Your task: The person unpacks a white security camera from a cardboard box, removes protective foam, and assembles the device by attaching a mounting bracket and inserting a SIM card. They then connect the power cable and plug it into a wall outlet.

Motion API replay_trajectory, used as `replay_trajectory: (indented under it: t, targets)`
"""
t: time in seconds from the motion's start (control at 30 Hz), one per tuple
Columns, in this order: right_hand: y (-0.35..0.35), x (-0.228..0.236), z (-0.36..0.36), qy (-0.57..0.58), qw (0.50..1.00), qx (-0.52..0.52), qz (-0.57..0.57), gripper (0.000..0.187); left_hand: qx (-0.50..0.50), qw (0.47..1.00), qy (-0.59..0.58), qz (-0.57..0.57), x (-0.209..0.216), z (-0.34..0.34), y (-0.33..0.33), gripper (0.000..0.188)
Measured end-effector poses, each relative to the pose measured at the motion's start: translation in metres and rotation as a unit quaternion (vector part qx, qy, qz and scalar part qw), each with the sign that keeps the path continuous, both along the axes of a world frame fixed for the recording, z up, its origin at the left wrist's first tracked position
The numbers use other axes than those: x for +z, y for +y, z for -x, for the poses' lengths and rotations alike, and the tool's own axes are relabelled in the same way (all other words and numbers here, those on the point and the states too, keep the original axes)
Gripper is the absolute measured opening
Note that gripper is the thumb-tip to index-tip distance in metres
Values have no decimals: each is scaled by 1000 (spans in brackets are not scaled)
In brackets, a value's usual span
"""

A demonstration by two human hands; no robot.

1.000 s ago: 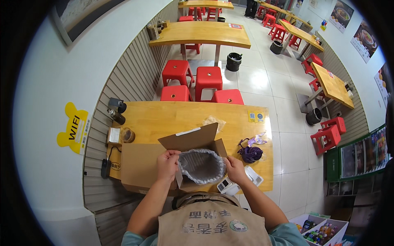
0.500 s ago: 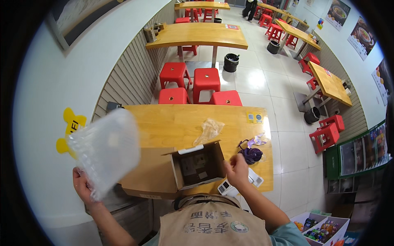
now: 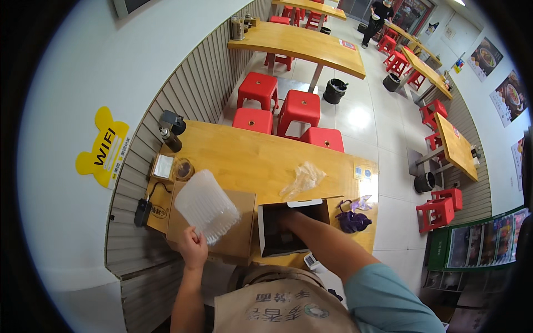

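Observation:
My left hand [image 3: 193, 248] pinches the lower end of a clear inflated air-cushion bag [image 3: 204, 204]. The bag hangs over a flat brown cardboard box [image 3: 240, 238] on the left part of the table. My right hand [image 3: 286, 222] reaches down into an open box with a dark inside [image 3: 267, 241], to the right of the brown one. Its fingers are lost in the shadow there, so what they touch is hidden. Beyond the open box lies crumpled clear plastic [image 3: 304, 178]. A purple bundle [image 3: 353, 221] sits right of the box, close to my right forearm.
A brown bottle [image 3: 171, 140], a round jar [image 3: 182, 168] and a tissue holder [image 3: 163, 166] stand at the wooden table's [image 3: 250, 150] left end. A white device [image 3: 313, 262] lies under my right arm. Red stools [image 3: 300, 108] line the far side; a person [image 3: 377, 22] stands far back.
My left hand has brought the air-cushion bag rightward and down, over the brown box. From the open box's right edge, my right hand has moved inside it. The view has shifted.

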State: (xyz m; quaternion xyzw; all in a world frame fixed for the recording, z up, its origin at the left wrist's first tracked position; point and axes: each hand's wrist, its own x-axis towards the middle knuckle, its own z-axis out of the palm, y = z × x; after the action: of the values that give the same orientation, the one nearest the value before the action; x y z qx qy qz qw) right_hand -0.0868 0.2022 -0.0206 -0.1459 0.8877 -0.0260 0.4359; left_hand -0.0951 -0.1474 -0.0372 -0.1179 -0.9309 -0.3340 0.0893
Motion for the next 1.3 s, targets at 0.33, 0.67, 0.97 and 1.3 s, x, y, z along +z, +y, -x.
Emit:
replay_trajectory:
  t: [0.33,0.67,0.97,1.3]
  targets:
    - [-9,-69,6,7,996,-74,-51,27,-18,974,-82,-209,31,-48,8,39]
    - [7,155,-104,418,860,-225,188,32,-177,744,-500,-406,122,-51,82,21]
    - [-39,189,-243,594,599,-448,297,37,-395,595,-617,-331,173,-71,176,16]
    - [0,169,-308,207,355,-697,587,26,-413,653,-581,-256,190,-130,227,9]
